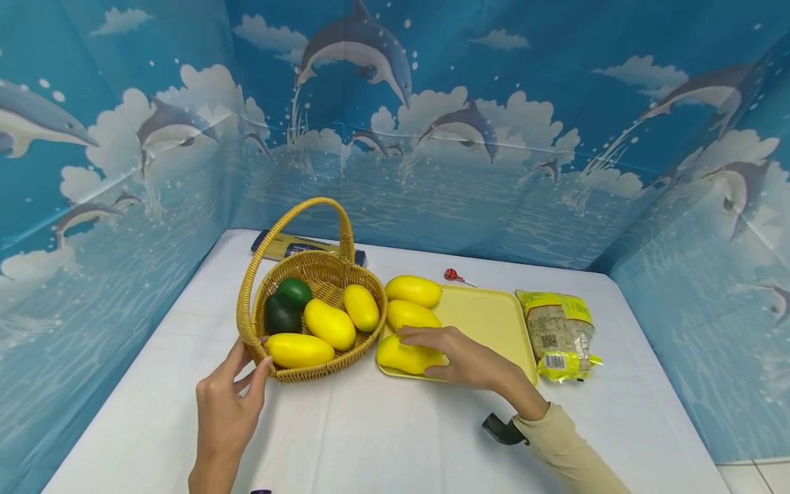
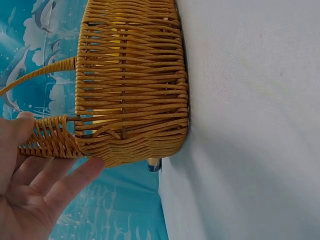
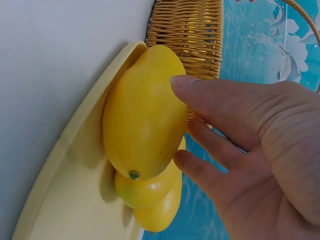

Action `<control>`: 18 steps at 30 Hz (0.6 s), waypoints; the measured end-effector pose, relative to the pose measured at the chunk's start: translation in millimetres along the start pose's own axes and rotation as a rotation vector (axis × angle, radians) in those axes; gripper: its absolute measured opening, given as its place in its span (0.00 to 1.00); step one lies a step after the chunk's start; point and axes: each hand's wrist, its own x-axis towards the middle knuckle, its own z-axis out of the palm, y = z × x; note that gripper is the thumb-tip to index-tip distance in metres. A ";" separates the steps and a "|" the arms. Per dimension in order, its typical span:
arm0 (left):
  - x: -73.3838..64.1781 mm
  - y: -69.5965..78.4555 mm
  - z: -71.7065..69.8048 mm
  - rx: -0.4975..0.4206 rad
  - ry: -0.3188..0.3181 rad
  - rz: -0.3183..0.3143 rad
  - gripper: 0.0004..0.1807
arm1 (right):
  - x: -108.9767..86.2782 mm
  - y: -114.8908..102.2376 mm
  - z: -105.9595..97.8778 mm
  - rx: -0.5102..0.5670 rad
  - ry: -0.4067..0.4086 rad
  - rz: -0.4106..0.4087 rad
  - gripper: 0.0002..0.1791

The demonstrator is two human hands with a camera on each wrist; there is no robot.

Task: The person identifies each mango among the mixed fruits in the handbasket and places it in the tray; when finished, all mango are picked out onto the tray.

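we see 2 bare hands at a wicker basket and a tray. nearest, the left hand (image 1: 230, 405) holds the foot of the handle (image 1: 244, 312), thumb on one side and fingers on the other; a firm grip here serves us best, so that the basket (image 1: 308, 375) does not tip. just beyond, the right hand (image 1: 464, 355) arches over the near mango (image 1: 398, 353), its fingers fairly wide, not closed about it. for a sound grasp, we should bring thumb and fingers down past the widest part and squeeze evenly, since the smooth skin may slip. the near mango lies under the palm, between the thumb on its near side and the fingers on its far side; in the right wrist view we cannot tell whether the thumb tip presses. it sits at the left end of the tray (image 1: 494, 329), beside the basket. farther off we find the middle mango (image 1: 410, 314), then the far mango (image 1: 413, 291).
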 end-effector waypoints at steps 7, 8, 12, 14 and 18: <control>-0.3 0.1 0.4 0.000 0.000 -0.005 0.31 | 7.7 -8.1 -11.9 0.013 0.015 -0.033 0.39; -0.3 0.0 0.3 -0.001 0.001 -0.004 0.31 | 9.9 -10.5 -14.7 0.016 0.017 -0.047 0.39; -0.7 -0.7 0.2 -0.004 0.002 -0.002 0.31 | 19.8 -19.9 -26.4 0.028 0.023 -0.117 0.37; -0.8 -0.8 0.2 -0.006 0.002 -0.003 0.31 | 26.0 -25.6 -32.4 0.039 0.015 -0.140 0.37; -0.6 -0.9 0.8 -0.009 0.001 0.000 0.31 | 40.0 -38.7 -45.3 0.078 -0.021 -0.174 0.38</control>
